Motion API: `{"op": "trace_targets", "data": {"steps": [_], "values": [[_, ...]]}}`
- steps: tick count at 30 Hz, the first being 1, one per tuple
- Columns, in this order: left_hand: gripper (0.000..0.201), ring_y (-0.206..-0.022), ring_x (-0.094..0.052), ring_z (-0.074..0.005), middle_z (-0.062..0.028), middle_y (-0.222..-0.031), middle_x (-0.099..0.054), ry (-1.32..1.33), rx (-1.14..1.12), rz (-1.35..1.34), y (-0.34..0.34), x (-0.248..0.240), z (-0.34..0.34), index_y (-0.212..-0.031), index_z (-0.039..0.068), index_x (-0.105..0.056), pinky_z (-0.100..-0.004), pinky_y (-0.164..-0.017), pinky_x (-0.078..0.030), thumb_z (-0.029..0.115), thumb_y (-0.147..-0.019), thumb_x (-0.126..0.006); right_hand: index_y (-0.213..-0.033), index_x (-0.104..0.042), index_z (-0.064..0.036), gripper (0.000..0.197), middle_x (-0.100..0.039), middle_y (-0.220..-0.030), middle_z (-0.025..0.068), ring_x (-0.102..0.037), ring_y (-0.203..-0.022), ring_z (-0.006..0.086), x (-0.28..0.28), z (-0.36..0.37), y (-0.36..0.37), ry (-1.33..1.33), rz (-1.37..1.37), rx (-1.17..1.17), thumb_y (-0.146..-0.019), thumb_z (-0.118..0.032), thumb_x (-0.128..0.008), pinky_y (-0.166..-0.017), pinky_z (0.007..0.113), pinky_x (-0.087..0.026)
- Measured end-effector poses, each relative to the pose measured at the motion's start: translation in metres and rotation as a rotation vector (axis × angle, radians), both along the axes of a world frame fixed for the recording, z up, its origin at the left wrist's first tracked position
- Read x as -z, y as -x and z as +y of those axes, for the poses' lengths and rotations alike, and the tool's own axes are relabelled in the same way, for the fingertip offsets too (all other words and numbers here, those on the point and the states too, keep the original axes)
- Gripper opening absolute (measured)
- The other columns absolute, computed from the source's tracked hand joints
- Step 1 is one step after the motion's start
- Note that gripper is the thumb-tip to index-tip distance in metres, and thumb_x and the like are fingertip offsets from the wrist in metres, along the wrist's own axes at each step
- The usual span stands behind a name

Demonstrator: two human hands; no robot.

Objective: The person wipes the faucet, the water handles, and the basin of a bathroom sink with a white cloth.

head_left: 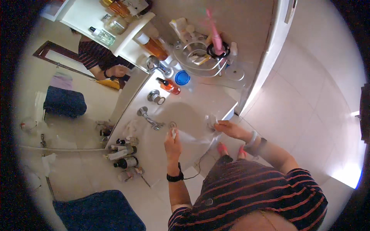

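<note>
My left hand [172, 148] is closed over the white sink basin [189, 111], near the round metal drain [172, 125]. From its fingers a small white object [174, 133] pokes out, too small to name. At the basin's right edge, my right hand [232, 130] pinches a pale, whitish object [211, 121] whose kind I cannot make out. A chrome faucet [150, 118] reaches over the basin to the left of the drain, and a chrome knob [155, 97] sits above it.
Behind the basin stand an orange bottle [168, 86], a blue round lid [182, 77] and a wire rack [204, 63] with toiletries. Several bottles [126, 162] crowd the left counter. A mirror [77, 127] is at left; a dark towel [99, 211] hangs lower left.
</note>
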State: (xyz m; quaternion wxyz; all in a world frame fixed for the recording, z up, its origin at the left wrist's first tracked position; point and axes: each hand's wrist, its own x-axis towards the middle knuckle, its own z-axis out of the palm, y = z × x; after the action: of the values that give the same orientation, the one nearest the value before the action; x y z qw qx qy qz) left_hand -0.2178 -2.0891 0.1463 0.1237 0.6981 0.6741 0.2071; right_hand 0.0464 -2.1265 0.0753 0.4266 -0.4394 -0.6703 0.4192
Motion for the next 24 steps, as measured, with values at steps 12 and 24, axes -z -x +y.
{"op": "trace_targets", "data": {"steps": [12,24], "values": [[0.032,-0.08,-0.056,-0.0187,-0.009,-0.097,-0.058,-0.099,0.461,-0.506,-0.046,-0.023,-0.008,-0.115,0.001,-0.047,-0.0301,-0.076,-0.045,0.02,-0.089,-0.052,-0.108,-0.055,-0.0036,0.032,-0.059,-0.094,0.0074,-0.056,-0.094,0.0172,-0.054,0.013,0.066,-0.055,0.136,0.013,-0.078,-0.01,-0.065,-0.084,0.029,-0.046],[0.042,-0.104,-0.052,-0.0267,-0.0132,-0.123,-0.045,1.003,0.063,-1.897,-0.06,0.064,0.053,-0.123,0.007,-0.04,-0.0411,-0.084,-0.048,0.032,-0.09,-0.048,-0.109,-0.057,-0.0048,0.035,-0.058,-0.106,0.0099,-0.054,-0.103,0.0222,-0.066,0.04,0.038,-0.204,0.346,0.071,-0.075,-0.006,-0.066,-0.089,0.033,-0.042]]}}
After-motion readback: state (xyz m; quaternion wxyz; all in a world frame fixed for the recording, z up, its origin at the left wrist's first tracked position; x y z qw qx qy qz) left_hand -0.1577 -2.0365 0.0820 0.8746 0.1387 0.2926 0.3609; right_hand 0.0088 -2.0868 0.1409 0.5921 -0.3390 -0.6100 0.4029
